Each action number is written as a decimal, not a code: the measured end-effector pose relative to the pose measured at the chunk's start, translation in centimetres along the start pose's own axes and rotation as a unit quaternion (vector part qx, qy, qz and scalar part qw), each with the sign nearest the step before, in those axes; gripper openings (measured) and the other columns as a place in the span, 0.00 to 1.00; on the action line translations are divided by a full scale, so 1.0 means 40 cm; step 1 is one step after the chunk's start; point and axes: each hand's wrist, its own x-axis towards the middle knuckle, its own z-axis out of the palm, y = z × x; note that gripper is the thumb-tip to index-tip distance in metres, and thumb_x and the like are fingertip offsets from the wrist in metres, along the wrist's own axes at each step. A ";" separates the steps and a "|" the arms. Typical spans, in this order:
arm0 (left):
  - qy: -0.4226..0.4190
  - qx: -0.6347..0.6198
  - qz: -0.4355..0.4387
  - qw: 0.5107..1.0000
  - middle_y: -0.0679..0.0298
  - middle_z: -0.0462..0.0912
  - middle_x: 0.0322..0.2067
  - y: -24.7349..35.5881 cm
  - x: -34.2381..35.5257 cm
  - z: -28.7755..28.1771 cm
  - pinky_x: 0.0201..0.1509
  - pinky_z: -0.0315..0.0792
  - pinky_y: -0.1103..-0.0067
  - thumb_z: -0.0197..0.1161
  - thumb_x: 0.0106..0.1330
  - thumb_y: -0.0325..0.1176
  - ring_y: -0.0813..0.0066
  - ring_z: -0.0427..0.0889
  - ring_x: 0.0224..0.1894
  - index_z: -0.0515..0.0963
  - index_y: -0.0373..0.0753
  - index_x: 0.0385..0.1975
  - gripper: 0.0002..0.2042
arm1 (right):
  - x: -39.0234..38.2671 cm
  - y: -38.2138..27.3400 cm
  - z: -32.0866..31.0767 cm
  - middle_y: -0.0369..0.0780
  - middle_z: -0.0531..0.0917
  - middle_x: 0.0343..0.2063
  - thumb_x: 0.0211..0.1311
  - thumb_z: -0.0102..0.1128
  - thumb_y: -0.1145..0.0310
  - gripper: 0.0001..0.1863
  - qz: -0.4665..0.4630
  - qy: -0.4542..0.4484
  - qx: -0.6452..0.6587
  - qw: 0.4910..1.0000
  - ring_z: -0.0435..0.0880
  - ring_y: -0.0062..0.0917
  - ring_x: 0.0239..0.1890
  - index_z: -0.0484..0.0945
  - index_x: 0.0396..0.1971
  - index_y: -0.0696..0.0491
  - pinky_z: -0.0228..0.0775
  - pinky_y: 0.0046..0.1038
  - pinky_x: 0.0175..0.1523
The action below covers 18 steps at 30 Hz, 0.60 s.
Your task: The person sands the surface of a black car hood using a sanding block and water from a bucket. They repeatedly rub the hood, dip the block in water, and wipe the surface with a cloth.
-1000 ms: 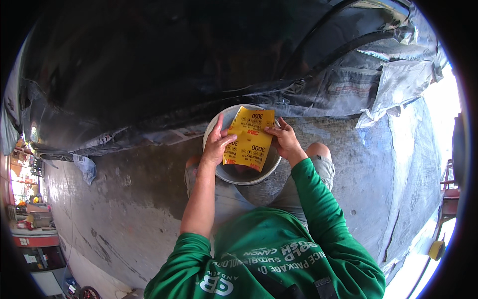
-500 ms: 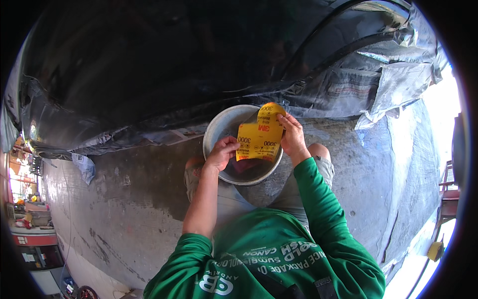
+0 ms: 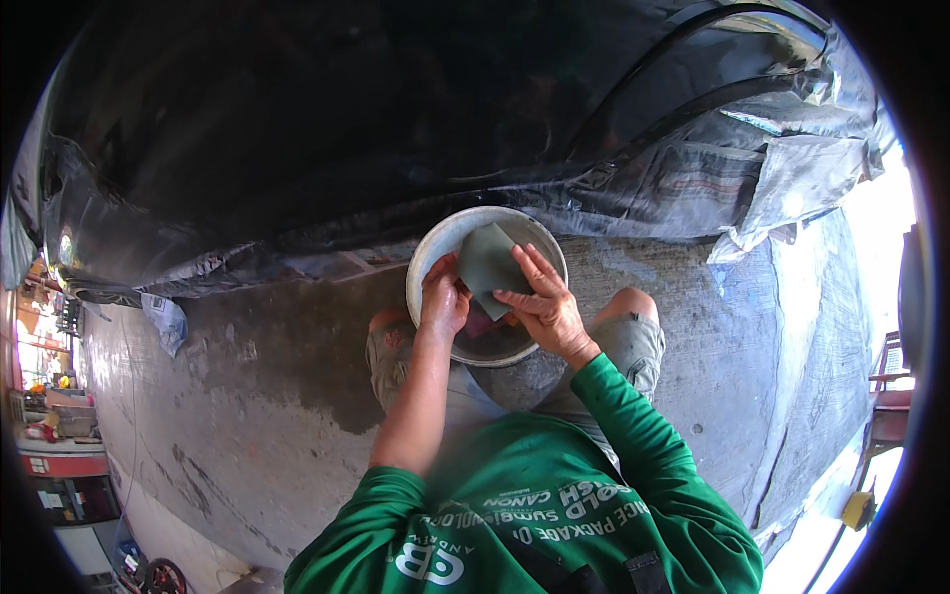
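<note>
A sheet of sandpaper is held over a grey bucket, its grey-green side facing up. At the sheet's left edge my left hand is closed on it, fingers curled. My right hand lies against the sheet's right side with its fingers stretched out and spread. Below the paper, inside the bucket, a dark reddish piece partly shows; its kind cannot be made out. The bucket stands between my knees.
A glossy black car body fills the far side. Plastic and paper masking hangs along its lower edge. The concrete floor has a dark wet patch left of the bucket. Shelves with a red-edged counter stand far left.
The sandpaper has turned from its yellow printed back to its grey-green side and come lower into the bucket's mouth. My right hand has loosened its pinch and spread its fingers.
</note>
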 end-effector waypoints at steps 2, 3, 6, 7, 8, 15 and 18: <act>-0.009 -0.057 -0.014 0.998 0.58 0.86 0.52 0.044 -0.035 0.069 0.57 0.81 0.70 0.52 0.82 0.34 0.69 0.87 0.50 0.78 0.37 0.58 0.13 | -0.017 -0.003 0.007 0.44 0.66 0.78 0.49 0.78 0.73 0.25 0.003 -0.019 0.000 1.000 0.63 0.50 0.79 0.93 0.49 0.33 0.66 0.44 0.77; 0.004 -0.026 -0.017 1.000 0.58 0.85 0.55 0.058 -0.043 0.066 0.61 0.78 0.71 0.49 0.84 0.44 0.68 0.85 0.56 0.77 0.36 0.62 0.20 | -0.021 0.000 0.017 0.44 0.65 0.79 0.49 0.78 0.72 0.25 0.004 -0.014 -0.006 1.000 0.63 0.49 0.80 0.93 0.49 0.34 0.66 0.44 0.78; -0.019 -0.056 -0.037 0.998 0.60 0.86 0.52 0.092 -0.058 0.075 0.60 0.78 0.73 0.58 0.82 0.43 0.70 0.85 0.53 0.79 0.36 0.60 0.18 | -0.026 0.006 0.024 0.43 0.63 0.80 0.49 0.79 0.72 0.24 0.015 -0.013 -0.011 1.000 0.61 0.49 0.80 0.94 0.48 0.34 0.64 0.45 0.78; -0.025 -0.018 0.000 1.000 0.61 0.87 0.51 0.087 -0.057 0.065 0.60 0.77 0.74 0.60 0.80 0.40 0.71 0.85 0.52 0.80 0.35 0.59 0.17 | -0.024 0.002 0.022 0.43 0.62 0.80 0.49 0.79 0.72 0.23 0.019 -0.015 -0.009 1.000 0.61 0.48 0.80 0.94 0.47 0.34 0.64 0.45 0.79; -0.031 0.020 0.036 0.999 0.62 0.87 0.50 0.079 -0.054 0.054 0.60 0.77 0.76 0.63 0.78 0.37 0.73 0.85 0.51 0.81 0.35 0.58 0.16 | -0.025 0.002 0.019 0.45 0.60 0.81 0.49 0.79 0.71 0.27 0.012 -0.036 -0.005 0.999 0.59 0.49 0.81 0.91 0.52 0.34 0.62 0.45 0.79; -0.103 0.216 0.112 0.965 0.66 0.87 0.45 0.114 -0.056 0.059 0.56 0.76 0.82 0.69 0.72 0.23 0.82 0.83 0.48 0.83 0.32 0.54 0.13 | 0.006 0.005 -0.061 0.55 0.48 0.83 0.54 0.84 0.61 0.59 0.210 -0.065 0.311 0.925 0.42 0.45 0.85 0.53 0.81 0.55 0.50 0.45 0.83; -0.143 0.245 0.090 0.955 0.64 0.87 0.46 0.153 -0.085 0.103 0.56 0.77 0.83 0.69 0.72 0.23 0.83 0.83 0.48 0.82 0.33 0.57 0.15 | 0.048 0.029 -0.043 0.54 0.65 0.76 0.64 0.78 0.57 0.55 0.279 -0.030 0.417 0.864 0.61 0.39 0.79 0.52 0.80 0.64 0.60 0.40 0.79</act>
